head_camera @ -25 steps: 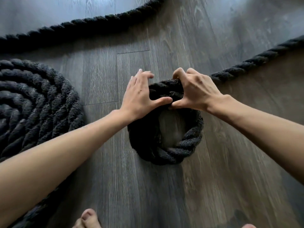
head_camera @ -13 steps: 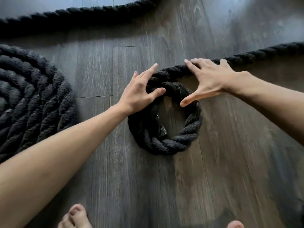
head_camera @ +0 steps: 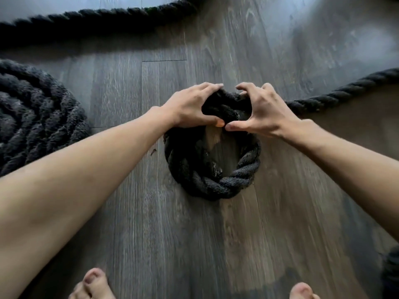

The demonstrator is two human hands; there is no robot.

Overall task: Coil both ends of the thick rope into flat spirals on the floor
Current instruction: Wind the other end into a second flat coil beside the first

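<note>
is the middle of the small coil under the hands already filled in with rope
No, the small coil is a single open ring, with bare floor showing through its centre just below the left hand and right hand.

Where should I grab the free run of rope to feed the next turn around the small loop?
Grip the free rope just right of the right hand, from above. It lies straight and flat on the floor there, clear of the small loop, so fingers can wrap it.

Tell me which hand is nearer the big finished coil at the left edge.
Left. The left hand grips the small loop on the side facing the big coil; the right hand grips its far side.
</note>
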